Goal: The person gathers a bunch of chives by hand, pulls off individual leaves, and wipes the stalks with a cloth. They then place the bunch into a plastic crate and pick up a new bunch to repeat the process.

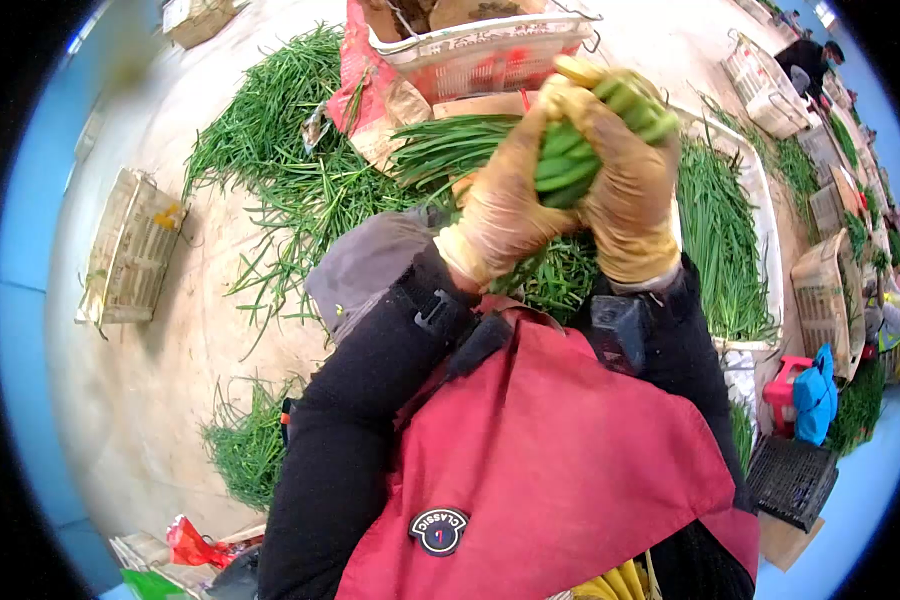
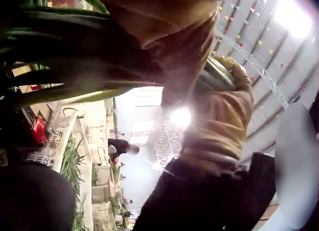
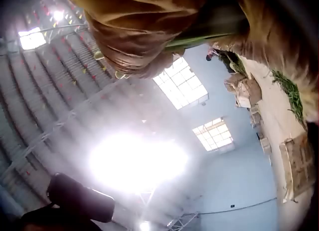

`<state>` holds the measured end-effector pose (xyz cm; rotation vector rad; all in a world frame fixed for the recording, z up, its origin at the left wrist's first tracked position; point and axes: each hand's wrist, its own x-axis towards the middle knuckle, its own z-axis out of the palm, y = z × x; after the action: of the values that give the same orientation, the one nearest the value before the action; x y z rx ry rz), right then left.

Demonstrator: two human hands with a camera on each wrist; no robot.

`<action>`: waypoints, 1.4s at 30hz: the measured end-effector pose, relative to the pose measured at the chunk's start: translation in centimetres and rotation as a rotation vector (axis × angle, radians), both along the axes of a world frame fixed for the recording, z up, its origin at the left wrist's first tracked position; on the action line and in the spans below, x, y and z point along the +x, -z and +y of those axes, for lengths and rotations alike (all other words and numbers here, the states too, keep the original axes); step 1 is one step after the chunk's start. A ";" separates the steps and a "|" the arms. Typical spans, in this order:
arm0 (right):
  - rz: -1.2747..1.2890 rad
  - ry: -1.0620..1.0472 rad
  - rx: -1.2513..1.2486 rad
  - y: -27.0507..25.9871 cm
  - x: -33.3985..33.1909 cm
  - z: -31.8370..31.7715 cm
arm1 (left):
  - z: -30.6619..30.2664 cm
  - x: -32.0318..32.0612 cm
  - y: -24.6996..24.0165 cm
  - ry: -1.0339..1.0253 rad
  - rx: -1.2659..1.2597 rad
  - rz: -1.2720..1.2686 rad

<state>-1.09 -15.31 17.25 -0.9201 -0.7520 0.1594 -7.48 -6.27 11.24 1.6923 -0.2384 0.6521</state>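
Both hands wear yellowish, stained gloves and grip one bunch of green stalks [image 1: 567, 165] in the upper middle of the head view. The left hand [image 1: 505, 205] wraps the bunch from the left, and the right hand [image 1: 625, 190] curls round it from the right. Thick pale ends point to the upper right, while long leaves [image 1: 450, 143] trail left. In the left wrist view dark leaves [image 2: 65, 51] run beside the left hand [image 2: 164, 31], with the right hand [image 2: 217, 121] beyond. Gloves cover most of the stalks [image 3: 192, 40] in the right wrist view.
Loose green leaves [image 1: 270, 120] are heaped on the floor at the left. A white crate [image 1: 768, 215] of leaves stands at the right, and another crate [image 1: 490, 60] lies ahead. Further left is a wrapped crate [image 1: 130, 250]. A grey cloth-like item [image 1: 365, 265] sits near the left forearm.
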 end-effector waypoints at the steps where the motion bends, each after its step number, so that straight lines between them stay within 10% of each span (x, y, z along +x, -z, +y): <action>1: 0.038 -0.031 0.033 -0.3 -0.3 0.7 | -0.1 0.7 1.7 0.064 -0.254 -0.006; 7: -0.311 -0.153 -0.136 -4.4 -0.7 2.7 | 3.1 0.4 1.0 -0.156 -0.461 -0.207; 10: -0.452 0.175 0.019 -1.1 2.6 2.6 | 8.2 -1.8 0.2 -0.492 -0.527 -0.140; 17: 0.085 -0.003 -0.511 12.9 8.4 -7.9 | 19.6 -11.6 6.2 -0.610 -1.275 -0.248; 19: 0.416 -0.089 -0.566 16.4 7.4 -8.8 | 19.7 -13.1 7.2 -0.649 -1.206 -0.232; 27: 0.445 -0.262 -0.590 18.4 5.5 -9.6 | 21.0 -13.0 6.6 -0.605 -1.251 -0.335; 35: 0.483 -0.113 -0.553 15.7 9.7 -11.5 | 15.5 2.5 -3.3 -0.686 -0.176 -0.002; 42: 0.477 0.019 -0.607 14.9 14.5 -12.8 | 16.4 19.4 4.2 -0.330 0.522 0.371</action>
<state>13.43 -28.07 2.32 -1.3952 -0.2425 0.5911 11.90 10.17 7.00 2.3484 0.1558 0.5245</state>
